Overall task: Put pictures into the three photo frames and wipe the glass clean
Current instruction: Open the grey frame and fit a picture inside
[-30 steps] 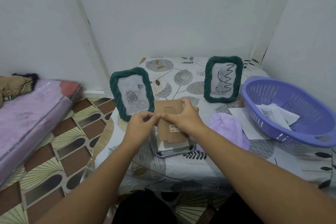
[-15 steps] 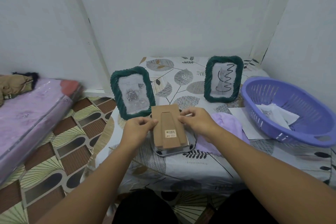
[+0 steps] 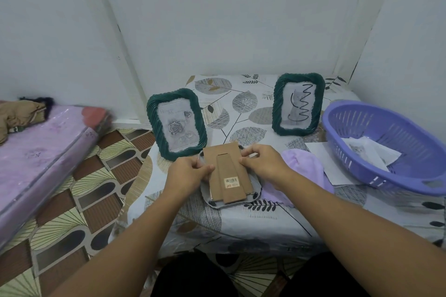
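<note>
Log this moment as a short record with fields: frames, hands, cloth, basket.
standing frames: two green frames, left one with a rose picture, right one with a scribbled picture
third frame: face down, brown backing board on it
left hand: grips board's left edge
right hand: grips board's right edge
cloth: purple, beside third frame
basket: purple, holds papers

Both hands point(image 3: 187, 172) point(image 3: 264, 165) at cardboard backing point(image 3: 228, 177) of, apparently, face-down frame point(image 3: 254, 194) on table point(image 3: 277, 219)

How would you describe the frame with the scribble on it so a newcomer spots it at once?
Start at the patterned tablecloth and find the lilac slotted plastic basket on its right. Just left of the basket, near the wall, stands the dark green rope-edged photo frame. Only this frame has a black zigzag scrawled across its glass.
</note>
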The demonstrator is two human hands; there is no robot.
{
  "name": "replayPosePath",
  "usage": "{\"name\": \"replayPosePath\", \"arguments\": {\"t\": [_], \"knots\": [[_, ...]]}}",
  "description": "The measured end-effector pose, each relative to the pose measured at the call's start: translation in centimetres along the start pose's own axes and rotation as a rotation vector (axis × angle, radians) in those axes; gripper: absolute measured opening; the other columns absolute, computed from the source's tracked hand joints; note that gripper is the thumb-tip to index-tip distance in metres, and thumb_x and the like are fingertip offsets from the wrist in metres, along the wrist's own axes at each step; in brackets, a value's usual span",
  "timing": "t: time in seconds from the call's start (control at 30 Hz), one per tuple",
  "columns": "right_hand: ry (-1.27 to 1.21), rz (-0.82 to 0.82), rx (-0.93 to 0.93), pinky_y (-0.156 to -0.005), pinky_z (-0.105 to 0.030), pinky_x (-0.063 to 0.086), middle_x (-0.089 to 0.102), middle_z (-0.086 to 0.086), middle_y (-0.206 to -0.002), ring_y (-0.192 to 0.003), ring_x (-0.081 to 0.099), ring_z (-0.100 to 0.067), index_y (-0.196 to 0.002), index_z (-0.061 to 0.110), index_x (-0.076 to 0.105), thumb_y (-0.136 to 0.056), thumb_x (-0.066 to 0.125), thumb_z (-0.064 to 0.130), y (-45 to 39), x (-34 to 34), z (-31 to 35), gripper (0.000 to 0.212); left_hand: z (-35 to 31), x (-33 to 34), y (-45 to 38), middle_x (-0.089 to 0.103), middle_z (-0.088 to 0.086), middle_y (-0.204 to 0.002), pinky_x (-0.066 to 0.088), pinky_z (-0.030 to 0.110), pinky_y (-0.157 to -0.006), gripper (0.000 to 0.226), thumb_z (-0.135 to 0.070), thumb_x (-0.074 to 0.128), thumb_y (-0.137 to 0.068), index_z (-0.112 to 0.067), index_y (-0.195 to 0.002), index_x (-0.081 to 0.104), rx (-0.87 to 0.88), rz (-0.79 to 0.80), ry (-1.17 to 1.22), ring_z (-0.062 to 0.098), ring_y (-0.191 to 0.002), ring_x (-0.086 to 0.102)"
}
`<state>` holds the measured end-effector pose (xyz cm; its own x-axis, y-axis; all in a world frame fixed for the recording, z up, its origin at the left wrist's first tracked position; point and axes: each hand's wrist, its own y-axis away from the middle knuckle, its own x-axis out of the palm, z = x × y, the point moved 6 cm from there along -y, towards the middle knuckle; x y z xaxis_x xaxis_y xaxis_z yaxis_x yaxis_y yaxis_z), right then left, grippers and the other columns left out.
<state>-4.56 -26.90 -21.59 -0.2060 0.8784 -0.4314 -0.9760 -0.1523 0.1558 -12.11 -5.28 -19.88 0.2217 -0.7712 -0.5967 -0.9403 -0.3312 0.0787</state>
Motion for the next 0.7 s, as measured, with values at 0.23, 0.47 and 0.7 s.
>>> {"name": "replayPosePath", "arguments": {"t": [0.23,0.47,0.7], "knots": [[0.08,-0.018,-0.007,-0.091,-0.041,0.057,0.074,0.006,-0.087,-0.091,0.07,-0.016,-0.091,0.026,0.075,-0.084,0.078,0.031,-0.5,0.37,-0.49,0.01,-0.57,-0.26,0.09,0.072,-0.003,-0.065,0.058,0.037,-0.069,0.031,-0.038,0.077,-0.087,-0.016,-0.066,0.072,0.055,-0.033,-0.108,0.012,-0.067,0.068],[0.218,-0.021,-0.045,-0.089,-0.036,0.055,0.068,0.011,-0.081,-0.092,0.068,-0.016,-0.09,0.028,0.072,-0.083,0.077,0.032,-0.51,0.54,-0.48,0.009,-0.23,-0.14,-0.12,0.069,-0.004,-0.065,0.052,0.032,-0.063,0.031,-0.039,0.081,-0.082,-0.015,-0.066,0.07,0.074,-0.071,-0.182,0.011,-0.067,0.065],[0.26,-0.015,-0.068,-0.075,-0.026,0.05,0.068,0.01,-0.082,-0.085,0.066,-0.01,-0.093,0.029,0.071,-0.083,0.076,0.029,-0.24,0.57,-0.13,0.011,-0.39,-0.02,0.06,0.068,-0.008,-0.075,0.053,0.032,-0.069,0.029,-0.046,0.084,-0.076,-0.02,-0.073,0.07,0.085,-0.113,-0.238,0.009,-0.076,0.063]]}}
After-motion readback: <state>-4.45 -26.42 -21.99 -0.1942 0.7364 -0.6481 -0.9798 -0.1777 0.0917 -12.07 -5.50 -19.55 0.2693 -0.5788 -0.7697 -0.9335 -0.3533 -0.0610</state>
